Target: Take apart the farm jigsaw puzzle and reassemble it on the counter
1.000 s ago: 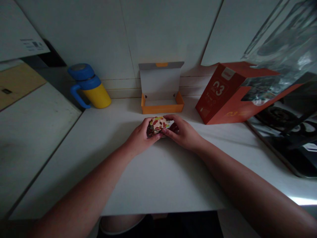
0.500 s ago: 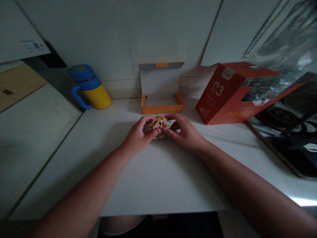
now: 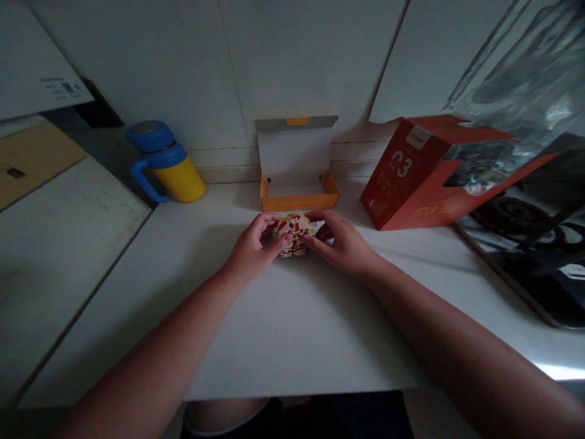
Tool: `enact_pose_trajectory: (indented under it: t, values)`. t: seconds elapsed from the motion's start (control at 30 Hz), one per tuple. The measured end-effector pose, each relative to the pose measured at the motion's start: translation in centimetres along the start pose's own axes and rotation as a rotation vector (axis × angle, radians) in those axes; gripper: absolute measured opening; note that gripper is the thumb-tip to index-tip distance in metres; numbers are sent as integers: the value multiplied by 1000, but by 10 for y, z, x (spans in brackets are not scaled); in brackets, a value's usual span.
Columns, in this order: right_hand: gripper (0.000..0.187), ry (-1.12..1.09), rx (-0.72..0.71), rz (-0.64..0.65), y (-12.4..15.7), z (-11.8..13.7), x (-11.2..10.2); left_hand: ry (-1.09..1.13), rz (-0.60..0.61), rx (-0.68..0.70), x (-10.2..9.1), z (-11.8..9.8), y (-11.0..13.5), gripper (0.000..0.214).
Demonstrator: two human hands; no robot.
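Between my two hands stands a small stack of puzzle pieces (image 3: 294, 227), printed in cream, dark red and green, with uneven edges showing at the front. My left hand (image 3: 256, 245) is closed on its left side, the thumb at the near edge and the fingers behind. On the right side my right hand (image 3: 340, 244) grips it the same way, thumb near the left thumb. The stack sits low over the white countertop (image 3: 297, 329); its underside is hidden. Just behind it stands an orange box (image 3: 299, 202) with its lid raised against the wall.
A blue and yellow jug (image 3: 183, 177) stands at the back left. To the right is a red carton (image 3: 393, 177) with clear plastic wrap (image 3: 525, 103) above it. A black stove (image 3: 539, 262) borders the right side, a pale panel (image 3: 55, 244) the left.
Both hands stay in place. My thumbs have shifted slightly apart along the stack's near edge, and more of its layered front shows. The top piece looks a little different in position.
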State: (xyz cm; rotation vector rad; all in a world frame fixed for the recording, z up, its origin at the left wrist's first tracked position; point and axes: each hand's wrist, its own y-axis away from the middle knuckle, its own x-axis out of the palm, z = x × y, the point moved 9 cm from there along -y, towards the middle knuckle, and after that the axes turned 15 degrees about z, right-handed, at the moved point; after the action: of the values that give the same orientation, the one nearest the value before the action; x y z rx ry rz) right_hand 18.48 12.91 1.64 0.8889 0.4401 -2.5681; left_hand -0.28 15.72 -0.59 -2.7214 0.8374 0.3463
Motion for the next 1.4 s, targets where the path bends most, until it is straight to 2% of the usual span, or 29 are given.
enact_pose_trajectory:
  t: [0.4,0.53,0.63,0.9,1.13,1.23,1.4]
  values:
    - [50,-1,13,16,0,1,4,-5,28,1,6,-3,3,54]
    - [58,3,-3,23,0,-1,5,-27,20,5,6,-3,3,55]
    - [65,44,-29,25,1,-1,6,-39,38,10,7,-4,4,56]
    - [68,130,-69,35,-1,-1,9,-218,63,23,10,-16,6,60]
    - [84,298,-53,132,-2,-9,24,-295,89,-15,15,-9,7,66]
    - [80,325,-69,173,-3,-9,29,-320,88,2,15,-8,7,69]
    - [71,319,-28,170,-5,-11,26,-381,108,36,16,-7,7,91]
